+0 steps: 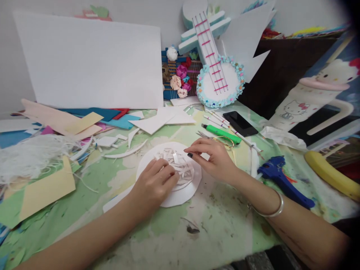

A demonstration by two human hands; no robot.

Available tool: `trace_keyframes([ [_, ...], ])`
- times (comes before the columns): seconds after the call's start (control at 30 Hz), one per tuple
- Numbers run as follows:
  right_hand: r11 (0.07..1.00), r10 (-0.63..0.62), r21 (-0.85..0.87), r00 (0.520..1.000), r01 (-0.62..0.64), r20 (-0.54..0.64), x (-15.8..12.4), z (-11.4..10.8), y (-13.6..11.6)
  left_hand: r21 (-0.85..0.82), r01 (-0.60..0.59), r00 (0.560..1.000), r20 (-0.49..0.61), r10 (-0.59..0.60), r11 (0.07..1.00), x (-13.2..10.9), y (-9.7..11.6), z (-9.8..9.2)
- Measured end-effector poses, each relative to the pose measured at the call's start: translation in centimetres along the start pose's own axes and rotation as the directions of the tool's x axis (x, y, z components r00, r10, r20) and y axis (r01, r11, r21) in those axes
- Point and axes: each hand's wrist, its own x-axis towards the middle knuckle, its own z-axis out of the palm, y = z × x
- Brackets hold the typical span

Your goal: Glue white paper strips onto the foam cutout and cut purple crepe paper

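Note:
A round white foam board piece (194,187) with a straight arm reaching to the lower left lies flat on the table. In its middle is a heap of narrow white paper strips (184,168), within a shallow round rim. My left hand (159,182) rests on the left side of this piece, fingers curled down among the strips; its fingertips are partly hidden. My right hand (212,157) hovers at the upper right of the heap, with thumb and index finger brought close together. Whatever may be between them is too small to make out.
Beyond my right hand lie scissors (225,141), a green cutter (222,134) and a phone (240,123). A blue glue gun (284,180), banana (332,174) and tumbler (298,101) stand rightward. Left are shredded paper (30,155) and coloured sheets (47,191). A decorated instrument model (216,75) leans behind.

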Motion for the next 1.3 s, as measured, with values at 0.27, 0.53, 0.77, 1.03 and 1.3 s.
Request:
trace_keyframes([
  [0.27,0.999,0.030,0.020,0.975,-0.036,0.219,0.0,-0.3,-0.4,-0.250,0.184,0.982,0.000,-0.190,0.951,-0.4,-0.9,-1.3],
  [0.53,0.999,-0.054,0.017,0.927,0.052,0.370,-0.3,0.1,-0.3,-0.061,0.388,0.917,-0.074,-0.392,0.920,-3.4,-3.9,-5.7],
  [0.77,0.994,-0.111,0.025,0.930,0.109,0.350,-0.5,1.1,-0.1,0.379,0.596,0.758,0.026,-0.652,0.708,-11.9,-9.3,-10.6],
  [1.03,0.993,-0.109,0.074,0.966,0.094,0.234,-0.4,0.8,-0.1,0.300,0.651,0.674,0.195,-0.713,0.697,-15.4,-11.4,-10.1],
  [1.3,0.995,-0.095,0.058,0.976,0.085,0.198,-0.4,0.5,-0.2,0.448,0.564,0.537,0.439,-0.720,0.694,-12.2,-13.4,-7.5],
])
